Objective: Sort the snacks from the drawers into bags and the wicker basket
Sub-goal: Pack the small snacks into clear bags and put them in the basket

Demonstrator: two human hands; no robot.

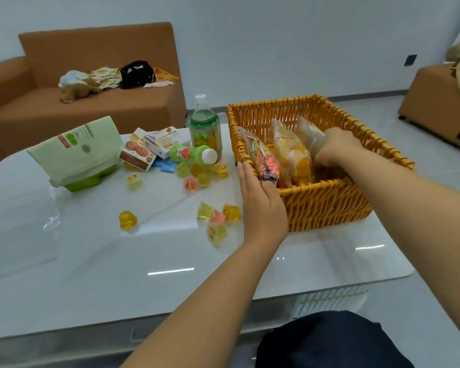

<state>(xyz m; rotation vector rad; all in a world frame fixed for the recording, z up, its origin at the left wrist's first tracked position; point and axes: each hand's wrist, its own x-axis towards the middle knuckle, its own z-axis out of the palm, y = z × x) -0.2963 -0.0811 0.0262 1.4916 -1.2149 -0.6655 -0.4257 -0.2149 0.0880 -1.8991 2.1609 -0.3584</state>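
Wicker basket [327, 205] is sitting on the white worktop [91, 256], long axis running from near-left to far-right. Inside, 3 snack bags are standing on edge, tops leaning toward the basket's far-left corner: a red/multicolour bag [266, 163] nearest the left wall, an orange-yellow bag [292, 152] in the middle, a clear brownish bag [310, 138] to the right.

Right hand [335, 148] is reaching inside the basket w/ fingers curled round the clear brownish bag; fingertips are hidden behind the bag. Left hand [260, 200] is lying flat against the outside of the basket's left wall, fingers straight & together.

Left of the basket: loose jelly cups [128, 220] are scattered on the worktop, a small green bottle [193, 154] is lying on its side w/ cap pointing toward the basket, a tall green bottle [205, 127] is standing upright, biscuit boxes [138, 154] and a pale green bag [77, 150] farther left.

Basket floor is mostly hidden by the bags; labels too blurred to read.
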